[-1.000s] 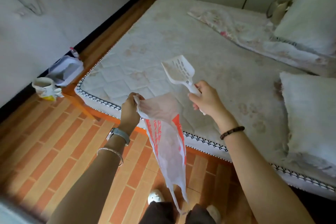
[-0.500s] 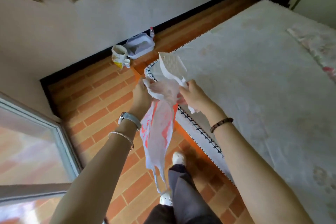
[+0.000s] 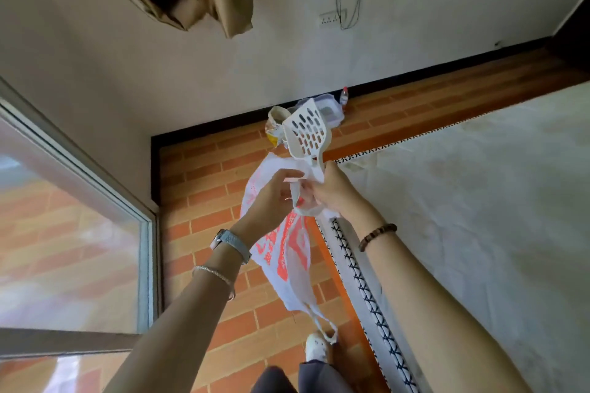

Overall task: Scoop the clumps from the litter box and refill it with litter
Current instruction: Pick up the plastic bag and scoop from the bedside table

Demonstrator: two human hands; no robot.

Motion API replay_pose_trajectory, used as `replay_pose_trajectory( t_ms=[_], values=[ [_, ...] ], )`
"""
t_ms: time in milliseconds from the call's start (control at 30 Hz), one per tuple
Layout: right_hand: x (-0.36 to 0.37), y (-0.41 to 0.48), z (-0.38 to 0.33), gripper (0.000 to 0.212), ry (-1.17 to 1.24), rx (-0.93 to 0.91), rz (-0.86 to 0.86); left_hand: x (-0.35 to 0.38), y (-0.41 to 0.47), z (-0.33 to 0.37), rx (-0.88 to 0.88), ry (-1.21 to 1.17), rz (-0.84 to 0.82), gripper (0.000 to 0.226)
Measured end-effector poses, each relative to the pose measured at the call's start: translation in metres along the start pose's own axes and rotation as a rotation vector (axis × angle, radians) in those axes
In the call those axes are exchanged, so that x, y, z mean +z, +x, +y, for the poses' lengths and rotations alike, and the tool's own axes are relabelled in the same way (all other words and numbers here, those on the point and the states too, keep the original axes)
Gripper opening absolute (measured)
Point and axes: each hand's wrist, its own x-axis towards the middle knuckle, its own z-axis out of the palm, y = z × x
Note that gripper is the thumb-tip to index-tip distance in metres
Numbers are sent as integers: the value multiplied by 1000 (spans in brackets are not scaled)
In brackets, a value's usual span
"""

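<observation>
My right hand (image 3: 332, 190) grips the handle of a white slotted litter scoop (image 3: 306, 132), whose head points up and away. My left hand (image 3: 271, 198) pinches the top edge of a white plastic bag with orange print (image 3: 287, 252) that hangs down between my arms. The two hands meet at the bag's mouth. Behind the scoop, against the far wall, stands the pale litter box (image 3: 330, 108), mostly hidden. A crumpled litter bag (image 3: 274, 124) sits to its left on the floor.
A mattress (image 3: 479, 201) with a patterned edge fills the right side. A glass door frame (image 3: 147, 233) stands at the left. Orange brick-pattern floor (image 3: 204, 188) runs between them to the wall. A small bottle (image 3: 344, 99) stands by the box. My shoe (image 3: 316, 348) is below.
The view has swung left from the mattress toward the wall and litter box. My hands have come together at the bag's mouth, and the scoop now points upward.
</observation>
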Motion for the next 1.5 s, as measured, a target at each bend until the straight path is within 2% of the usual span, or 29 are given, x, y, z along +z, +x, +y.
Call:
replay_pose_trajectory(
  t_ms=[100, 200, 300, 400, 467, 533, 633, 700, 767, 833, 900, 967, 1033, 1200, 1333, 1500],
  values=[
    [-1, 25, -9, 26, 3, -37, -34, -12, 16, -14, -23, 104, 170, 50],
    [-3, 50, -19, 29, -36, -66, -100, -32, 34, -29, -81, 285, 292, 65],
    [-3, 75, -33, 30, -92, -91, -193, -57, 59, -48, -159, 464, 255, 92],
    [1, 104, -48, 35, -111, -134, -237, -78, 86, -65, -113, 604, 181, 107],
    [5, 125, -59, 39, -117, -155, -259, -89, 107, -73, -91, 642, 116, 97],
    [9, 152, -72, 44, -117, -165, -269, -99, 130, -83, -102, 612, 70, 76],
    [18, 194, -92, 52, -89, -161, -275, -120, 163, -96, -86, 483, 46, 50],
    [27, 223, -108, 48, -95, -138, -257, -139, 184, -103, -131, 402, 28, 36],
    [33, 244, -118, 37, -116, -124, -192, -156, 197, -106, -164, 368, 27, 32],
    [40, 270, -129, 24, -123, -144, -44, -180, 214, -115, -190, 338, 14, 29],
    [42, 288, -137, 33, -103, -163, 115, -204, 228, -124, -223, 349, 3, 29],
    [39, 304, -140, 25, 49, -101, 192, -224, 239, -135, -244, 405, 40, 34],
    [34, 316, -142, 25, 181, -19, 258, -241, 249, -145, -268, 457, 117, 34],
    [24, 355, -133, 18, 215, 133, 320, -265, 290, -164, -352, 412, 193, 20],
    [17, 390, -124, 16, 257, 183, 329, -268, 339, -169, -318, 386, 197, 10],
    [-8, 450, -119, 18, 303, 226, 396, -273, 429, -169, -259, 409, 158, 12]
  ],
)
